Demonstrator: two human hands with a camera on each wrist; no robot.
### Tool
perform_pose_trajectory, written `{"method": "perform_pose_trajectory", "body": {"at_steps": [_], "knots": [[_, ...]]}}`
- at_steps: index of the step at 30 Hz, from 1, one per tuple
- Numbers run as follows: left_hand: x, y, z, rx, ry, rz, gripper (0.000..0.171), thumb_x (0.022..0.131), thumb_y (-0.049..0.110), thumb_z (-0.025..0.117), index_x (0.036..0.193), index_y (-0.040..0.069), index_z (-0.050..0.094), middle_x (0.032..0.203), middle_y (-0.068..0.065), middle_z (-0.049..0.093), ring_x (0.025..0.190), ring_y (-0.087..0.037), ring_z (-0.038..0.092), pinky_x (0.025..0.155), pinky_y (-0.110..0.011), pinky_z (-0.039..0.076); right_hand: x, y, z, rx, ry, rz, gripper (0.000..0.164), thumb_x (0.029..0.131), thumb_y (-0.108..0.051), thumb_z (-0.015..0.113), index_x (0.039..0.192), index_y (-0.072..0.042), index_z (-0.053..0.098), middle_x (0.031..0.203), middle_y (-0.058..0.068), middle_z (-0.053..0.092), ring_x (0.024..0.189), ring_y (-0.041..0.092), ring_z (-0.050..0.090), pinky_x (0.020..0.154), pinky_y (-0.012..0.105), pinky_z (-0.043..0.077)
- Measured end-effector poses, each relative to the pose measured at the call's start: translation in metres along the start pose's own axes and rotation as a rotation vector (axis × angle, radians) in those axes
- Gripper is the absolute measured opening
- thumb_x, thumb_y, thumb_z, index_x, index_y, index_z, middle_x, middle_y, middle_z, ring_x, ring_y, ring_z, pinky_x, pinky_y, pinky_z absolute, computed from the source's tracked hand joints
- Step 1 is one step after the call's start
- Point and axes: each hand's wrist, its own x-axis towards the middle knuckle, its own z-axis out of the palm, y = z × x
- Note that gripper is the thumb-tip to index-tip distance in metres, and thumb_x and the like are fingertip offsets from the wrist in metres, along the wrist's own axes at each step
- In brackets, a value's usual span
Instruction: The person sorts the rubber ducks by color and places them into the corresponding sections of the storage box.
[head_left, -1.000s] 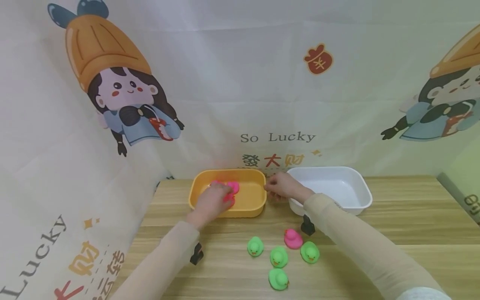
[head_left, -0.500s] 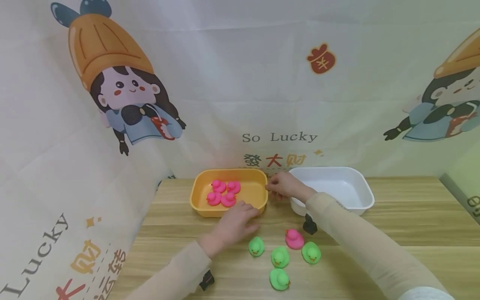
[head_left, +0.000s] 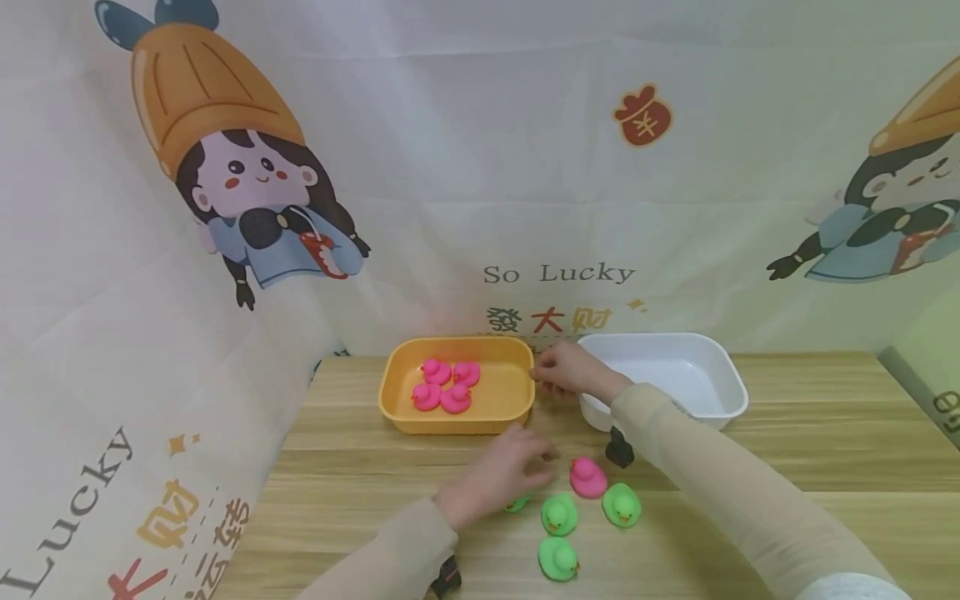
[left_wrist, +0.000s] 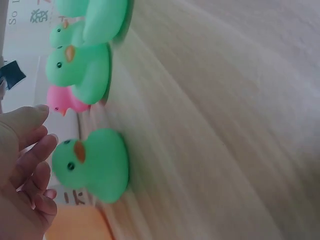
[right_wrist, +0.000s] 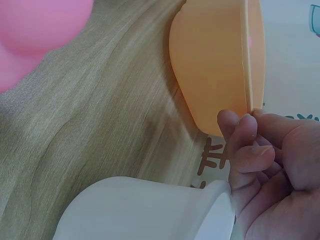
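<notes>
My left hand (head_left: 504, 472) hovers above the table with fingers loosely bent and nothing in them. Its fingertips point at a lone pink rubber duck (head_left: 587, 477), and it partly covers a green rubber duck (head_left: 517, 503). In the left wrist view that green duck (left_wrist: 94, 165) sits right beside the fingers. My right hand (head_left: 573, 369) pinches the right end rim of a yellow-orange plastic basin (head_left: 465, 427); the right wrist view shows thumb and fingertips at the rim of this basin (right_wrist: 215, 65). Several pink ducks (head_left: 456, 398) lie inside its left half.
More green ducks (head_left: 558, 515) stand on the wooden table (head_left: 825, 467) near its front. A white basin (head_left: 731, 396) is at the back right, partly behind my right forearm. A printed cloth (head_left: 450, 167) hangs behind the table.
My left hand has come out of the orange basin, leaving pink ducks there, and moved right and toward the front, near the loose pink duck. My right hand stays at the rim.
</notes>
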Motion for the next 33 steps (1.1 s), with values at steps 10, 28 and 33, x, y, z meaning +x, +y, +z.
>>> {"method": "perform_pose_trajectory", "body": {"at_steps": [10, 28, 33], "knots": [[0.016, 0.002, 0.018, -0.025, 0.017, -0.046, 0.025, 0.093, 0.026, 0.080, 0.115, 0.013, 0.077, 0.111, 0.002, 0.076, 0.106, -0.014, 0.063, 0.096, -0.027, 0.050, 0.002, 0.000, 0.000, -0.006, 0.009, 0.002, 0.028, 0.104, -0.020, 0.063, 0.087, 0.000, 0.073, 0.076, 0.012, 0.073, 0.052, 0.011, 0.055, 0.047, 0.022, 0.043], [0.032, 0.010, 0.029, -0.074, -0.016, -0.062, 0.028, 0.089, 0.026, 0.084, 0.115, 0.016, 0.078, 0.109, 0.005, 0.076, 0.102, -0.008, 0.064, 0.093, -0.022, 0.049, 0.003, 0.002, 0.001, 0.002, 0.008, 0.012, 0.027, 0.105, -0.021, 0.063, 0.090, -0.001, 0.074, 0.074, 0.007, 0.072, 0.052, 0.012, 0.057, 0.047, 0.023, 0.043], [0.033, 0.011, 0.030, -0.099, -0.026, -0.086, 0.026, 0.090, 0.026, 0.082, 0.114, 0.016, 0.078, 0.107, 0.006, 0.075, 0.101, -0.008, 0.064, 0.092, -0.022, 0.049, 0.002, 0.003, 0.001, 0.000, 0.011, 0.020, 0.027, 0.105, -0.022, 0.063, 0.091, -0.002, 0.075, 0.075, 0.007, 0.072, 0.053, 0.011, 0.056, 0.048, 0.023, 0.044]]}}
